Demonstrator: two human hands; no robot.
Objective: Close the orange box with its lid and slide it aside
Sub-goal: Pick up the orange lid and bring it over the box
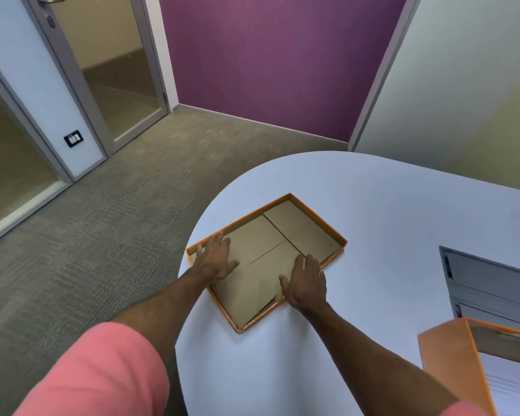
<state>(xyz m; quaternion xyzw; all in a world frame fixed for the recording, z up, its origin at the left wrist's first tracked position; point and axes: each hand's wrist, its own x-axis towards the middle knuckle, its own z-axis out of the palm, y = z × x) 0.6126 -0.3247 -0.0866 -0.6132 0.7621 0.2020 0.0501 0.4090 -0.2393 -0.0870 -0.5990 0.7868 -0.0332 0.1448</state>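
On the white table (373, 205), both hands — left hand (215, 259), right hand (306, 285) — fingers spread flat on upturned lid (297, 226)

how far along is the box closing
Early. Nothing looks finished: the shallow orange tray, likely the lid lying inside-up, sits mid-table, apart from the deeper orange box at the right edge, which is open. In hand: the left hand and right hand rest flat on the tray, no grip yet. Left: lifting, fitting it on, sliding aside.
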